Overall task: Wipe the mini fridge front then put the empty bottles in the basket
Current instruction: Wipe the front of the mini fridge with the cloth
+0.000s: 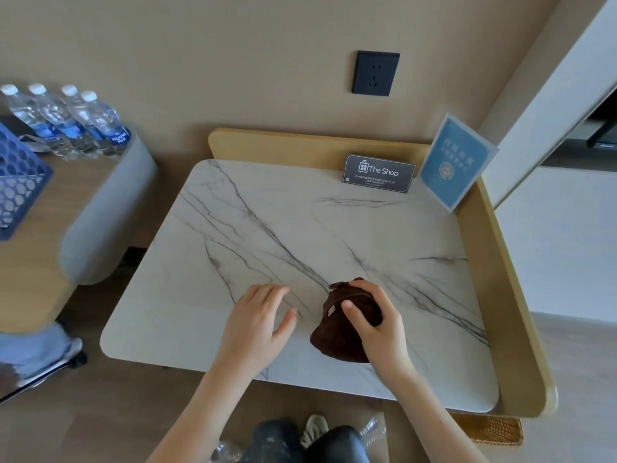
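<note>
A dark brown cloth (337, 339) lies bunched on the white marble top (300, 228) near its front edge. My right hand (377, 325) is closed over the cloth, thumb and fingers gripping it. My left hand (260, 319) hovers just left of it, fingers spread, holding nothing. Clear crushed plastic bottles lie on the floor by my knees, one (374, 429) to the right and one (227, 451) to the left. A woven basket (494, 429) peeks out on the floor under the top's right front corner. The fridge front is hidden below the top.
Several full water bottles (73, 121) stand on a wooden desk at the left beside a blue perforated basket (16, 182). A dark "The Shop" card (379, 173) and a blue sign (454, 162) stand at the back right. A raised wooden rim (500, 262) borders the top.
</note>
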Motion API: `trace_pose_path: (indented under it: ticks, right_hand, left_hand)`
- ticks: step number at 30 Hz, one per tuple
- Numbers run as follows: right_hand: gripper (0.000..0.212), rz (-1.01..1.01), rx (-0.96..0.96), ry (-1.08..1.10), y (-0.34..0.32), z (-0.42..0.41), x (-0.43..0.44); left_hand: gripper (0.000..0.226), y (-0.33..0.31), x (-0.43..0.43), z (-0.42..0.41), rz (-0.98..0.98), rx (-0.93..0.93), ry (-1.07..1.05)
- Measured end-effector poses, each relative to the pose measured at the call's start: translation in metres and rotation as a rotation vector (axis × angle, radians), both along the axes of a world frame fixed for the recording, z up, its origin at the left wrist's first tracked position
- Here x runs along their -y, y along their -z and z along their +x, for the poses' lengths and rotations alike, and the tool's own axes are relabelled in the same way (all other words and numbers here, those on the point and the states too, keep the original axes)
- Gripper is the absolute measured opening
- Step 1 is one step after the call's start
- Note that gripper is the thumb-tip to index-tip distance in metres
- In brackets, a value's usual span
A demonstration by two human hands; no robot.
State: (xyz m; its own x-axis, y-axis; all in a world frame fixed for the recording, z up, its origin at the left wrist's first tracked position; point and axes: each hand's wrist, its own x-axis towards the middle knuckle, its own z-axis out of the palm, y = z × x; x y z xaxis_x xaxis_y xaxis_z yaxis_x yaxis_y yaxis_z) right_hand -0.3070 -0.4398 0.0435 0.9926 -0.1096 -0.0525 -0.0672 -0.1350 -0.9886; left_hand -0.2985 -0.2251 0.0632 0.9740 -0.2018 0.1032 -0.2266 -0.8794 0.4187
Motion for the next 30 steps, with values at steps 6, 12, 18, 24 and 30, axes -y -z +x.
trace_pose_path:
  ticks: [6, 12, 18, 24, 30]
  right_hand:
    - [0.029, -0.029, 0.070, 0.033, -0.018, -0.022, 0.004]
    - [0.032, -0.050, 0.140, 0.098, -0.037, -0.067, -0.008]
    - [0.027, -0.058, 0.144, 0.103, -0.032, -0.167, -0.048]
    - [0.026, -0.084, 0.058, 0.148, -0.004, -0.310, -0.104]
    - [0.030, -0.137, 0.008, 0.164, -0.003, -0.423, -0.147]
  left_hand:
    - [0.048, -0.020, -0.001, -0.008, -0.001, 0.074, 0.040]
    - [0.049, -0.038, -0.017, -0.046, -0.016, 0.127, 0.096]
    - [0.051, -0.027, -0.061, -0.146, -0.017, 0.121, 0.117]
    - [0.048, 0.002, -0.122, -0.285, -0.026, 0.073, 0.130]
    - [0.041, -0.008, -0.162, -0.384, -0.043, 0.054, 0.128]
